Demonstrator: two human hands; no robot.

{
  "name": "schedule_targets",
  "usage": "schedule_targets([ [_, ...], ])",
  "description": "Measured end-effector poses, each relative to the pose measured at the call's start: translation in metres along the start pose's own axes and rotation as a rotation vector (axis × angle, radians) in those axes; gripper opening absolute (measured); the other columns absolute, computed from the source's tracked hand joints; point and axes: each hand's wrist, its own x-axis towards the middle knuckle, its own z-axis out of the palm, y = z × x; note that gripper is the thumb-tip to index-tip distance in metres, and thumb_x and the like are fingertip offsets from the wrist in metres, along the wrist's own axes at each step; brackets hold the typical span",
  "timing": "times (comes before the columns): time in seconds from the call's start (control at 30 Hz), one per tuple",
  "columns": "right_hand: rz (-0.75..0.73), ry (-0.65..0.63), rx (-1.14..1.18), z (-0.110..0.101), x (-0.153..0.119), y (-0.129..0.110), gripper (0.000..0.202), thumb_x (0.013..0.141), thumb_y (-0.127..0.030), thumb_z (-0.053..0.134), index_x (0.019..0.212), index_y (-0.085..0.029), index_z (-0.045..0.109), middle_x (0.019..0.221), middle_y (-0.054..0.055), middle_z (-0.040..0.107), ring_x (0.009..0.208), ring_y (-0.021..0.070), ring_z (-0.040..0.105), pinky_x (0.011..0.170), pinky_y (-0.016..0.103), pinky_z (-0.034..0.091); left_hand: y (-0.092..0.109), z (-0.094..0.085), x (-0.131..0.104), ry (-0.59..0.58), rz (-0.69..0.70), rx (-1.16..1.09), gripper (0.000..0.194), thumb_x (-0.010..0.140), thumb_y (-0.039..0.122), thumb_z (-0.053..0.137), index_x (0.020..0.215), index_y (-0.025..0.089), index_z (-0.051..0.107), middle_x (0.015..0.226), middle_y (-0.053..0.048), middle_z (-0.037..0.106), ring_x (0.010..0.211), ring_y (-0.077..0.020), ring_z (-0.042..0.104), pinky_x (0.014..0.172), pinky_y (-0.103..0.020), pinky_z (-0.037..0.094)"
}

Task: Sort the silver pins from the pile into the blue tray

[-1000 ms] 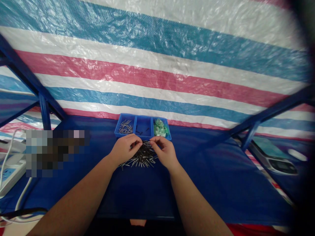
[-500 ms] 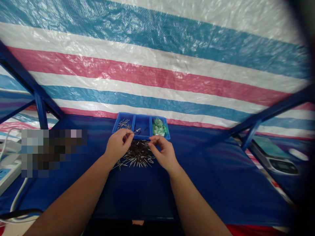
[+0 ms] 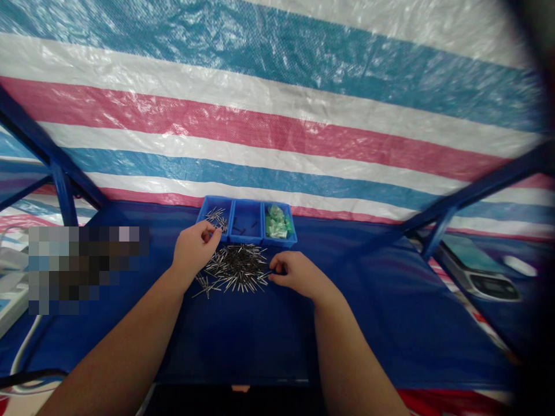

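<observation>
A heap of thin metal pins point(image 3: 238, 267), silver and dark, lies on the blue table in front of a blue three-part tray point(image 3: 247, 240). My left hand point(image 3: 197, 245) is closed in a pinch at the front of the tray's left compartment, where silver pins point(image 3: 215, 216) lie. What its fingertips hold is too small to make out. My right hand point(image 3: 299, 273) pinches the end of a thin pin at the heap's right edge. A few dark pins point(image 3: 241, 230) are in the middle compartment. Crumpled green plastic point(image 3: 277, 222) fills the right one.
A digital scale point(image 3: 488, 280) stands off to the right beyond a blue frame bar point(image 3: 436, 234). White cable point(image 3: 26, 346) and a blurred-out patch are at the left. Striped plastic sheeting point(image 3: 277, 127) hangs behind the table point(image 3: 368, 300).
My left hand has moved left, from before the middle compartment to the left one. My right hand has dropped from the tray's front to the right side of the heap.
</observation>
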Motion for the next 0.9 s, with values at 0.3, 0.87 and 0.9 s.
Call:
schedule_targets([
  [0.3,-0.028,-0.064,-0.044,0.006,0.003,-0.008,0.003,0.08,-0.017,0.071,0.079,-0.019,0.072,0.074,0.0,0.066,0.065,0.0129,0.056,0.062,0.025,0.035,0.007,-0.001,-0.004,-0.299,0.222,-0.086,0.026,0.093,0.037,0.059,0.074,0.019,0.061,0.057,0.005,0.052,0.052,-0.0099,0.048,0.055,-0.024,0.033],
  [0.87,-0.03,-0.027,0.212,-0.007,0.0,-0.016,0.006,0.088,-0.022,0.066,0.083,-0.019,0.069,0.074,0.0,0.066,0.064,0.0136,0.058,0.06,0.025,0.042,0.035,0.001,-0.02,-0.545,0.372,-0.186,0.016,0.093,0.029,0.059,0.08,0.021,0.061,0.065,0.003,0.058,0.061,-0.0119,0.054,0.06,-0.027,0.036],
  [0.9,-0.026,-0.027,0.245,-0.007,0.001,-0.015,0.007,0.088,-0.022,0.066,0.083,-0.018,0.068,0.074,0.0,0.066,0.065,0.0135,0.058,0.061,0.025,0.042,0.036,0.002,-0.02,-0.557,0.365,-0.187,0.016,0.093,0.029,0.06,0.08,0.021,0.061,0.066,0.003,0.058,0.062,-0.0121,0.054,0.06,-0.027,0.036],
])
